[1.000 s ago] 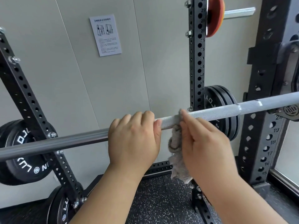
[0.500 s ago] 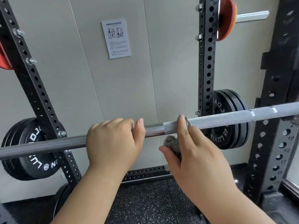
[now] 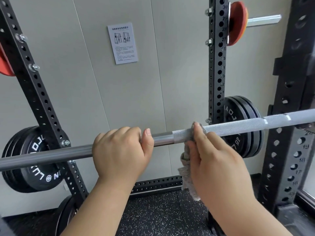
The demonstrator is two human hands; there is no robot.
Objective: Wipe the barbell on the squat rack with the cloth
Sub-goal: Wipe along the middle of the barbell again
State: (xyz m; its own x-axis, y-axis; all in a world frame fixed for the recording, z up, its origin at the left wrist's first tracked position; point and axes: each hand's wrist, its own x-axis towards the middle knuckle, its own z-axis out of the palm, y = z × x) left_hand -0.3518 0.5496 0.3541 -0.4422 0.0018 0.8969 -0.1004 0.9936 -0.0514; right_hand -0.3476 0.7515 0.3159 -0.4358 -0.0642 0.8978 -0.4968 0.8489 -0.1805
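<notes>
A steel barbell [image 3: 230,127] runs across the view at chest height, smooth on the left and knurled on the right. My left hand [image 3: 121,152] grips the smooth part with fingers over the top and thumb underneath. My right hand [image 3: 216,160] holds a grey cloth [image 3: 186,169] against the knurled part, fingers curled over the bar. The cloth wraps the bar at the start of the knurling and its loose end hangs down below.
Black perforated rack uprights stand at left [image 3: 35,92], centre right [image 3: 217,65] and far right [image 3: 289,116]. Black weight plates [image 3: 32,160] [image 3: 243,120] hang on pegs behind the bar. An orange plate [image 3: 237,23] sits high up. A paper notice [image 3: 122,42] hangs on the grey wall.
The view has shifted, so the rack appears further right and higher. My left hand slid left along the bar, opening a gap from the right hand. The cloth's loose end hangs down again.
</notes>
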